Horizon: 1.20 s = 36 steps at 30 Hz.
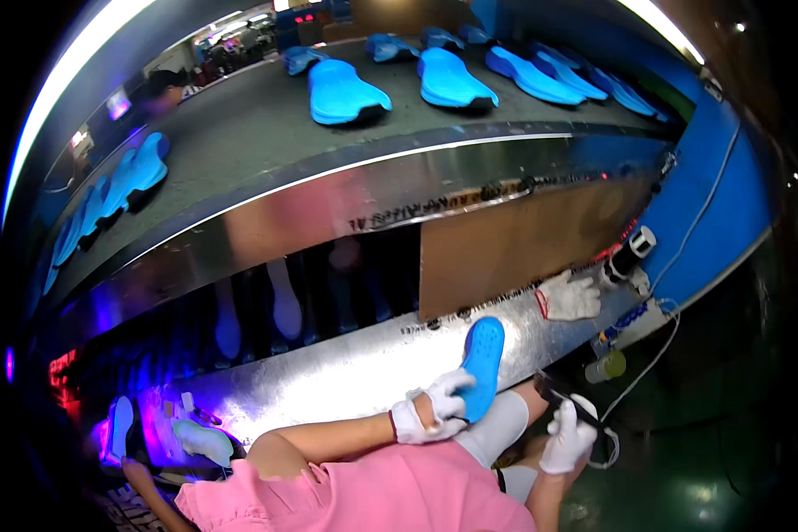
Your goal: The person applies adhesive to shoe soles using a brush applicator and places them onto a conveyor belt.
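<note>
A blue shoe sole [484,359] is gripped along its lower left side by the bent fingers of the white-gloved left hand [433,410], its upper end held over the front edge of the metal bench [355,359]. A dark tool [550,388] is clasped in the curled, gloved right hand [569,438], just right of the knee. More blue soles [346,91] are spread on the dark belt [239,151] above.

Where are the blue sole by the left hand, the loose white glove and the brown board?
Blue sole [483,359]: head view, its upward face.
Loose white glove [570,299]: head view, between cuff and fingers.
Brown board [523,241]: head view, its front face.
</note>
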Each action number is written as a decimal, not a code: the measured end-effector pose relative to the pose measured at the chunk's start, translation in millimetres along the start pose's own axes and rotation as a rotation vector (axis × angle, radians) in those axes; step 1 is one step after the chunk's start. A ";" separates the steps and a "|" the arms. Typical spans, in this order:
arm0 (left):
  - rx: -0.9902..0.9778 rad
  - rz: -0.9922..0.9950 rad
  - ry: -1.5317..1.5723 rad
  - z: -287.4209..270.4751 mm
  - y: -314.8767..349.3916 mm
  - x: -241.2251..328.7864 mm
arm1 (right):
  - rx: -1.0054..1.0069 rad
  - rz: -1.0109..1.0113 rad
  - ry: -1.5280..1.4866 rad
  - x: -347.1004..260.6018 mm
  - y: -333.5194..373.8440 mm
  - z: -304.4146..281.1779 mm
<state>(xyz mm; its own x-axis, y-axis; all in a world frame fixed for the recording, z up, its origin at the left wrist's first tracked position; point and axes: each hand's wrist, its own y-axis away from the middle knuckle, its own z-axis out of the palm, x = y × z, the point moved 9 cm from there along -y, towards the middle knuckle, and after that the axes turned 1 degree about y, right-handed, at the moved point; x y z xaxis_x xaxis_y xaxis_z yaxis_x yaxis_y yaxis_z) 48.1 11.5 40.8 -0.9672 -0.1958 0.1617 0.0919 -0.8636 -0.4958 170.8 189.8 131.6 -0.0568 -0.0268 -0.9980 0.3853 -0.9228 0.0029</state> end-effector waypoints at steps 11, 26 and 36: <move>1.006 -0.054 0.004 -48.7 -55.4 34.6 | -0.244 -0.360 0.917 28.8 -52.6 129.8; 0.885 0.109 0.158 -12.8 -68.9 26.0 | -0.579 -0.702 0.386 -96.6 38.1 128.1; 0.687 0.032 -0.251 12.3 -84.2 46.6 | -0.542 -0.584 0.253 -104.2 47.8 121.6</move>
<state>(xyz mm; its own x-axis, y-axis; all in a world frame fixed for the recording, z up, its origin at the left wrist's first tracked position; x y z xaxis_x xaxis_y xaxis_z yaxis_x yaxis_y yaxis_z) -1.8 69.4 100.6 -0.8856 -0.2551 0.3881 0.3267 -0.9361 0.1304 83.1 101.8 243.3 -0.2010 0.5455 -0.8136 0.7517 -0.4467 -0.4852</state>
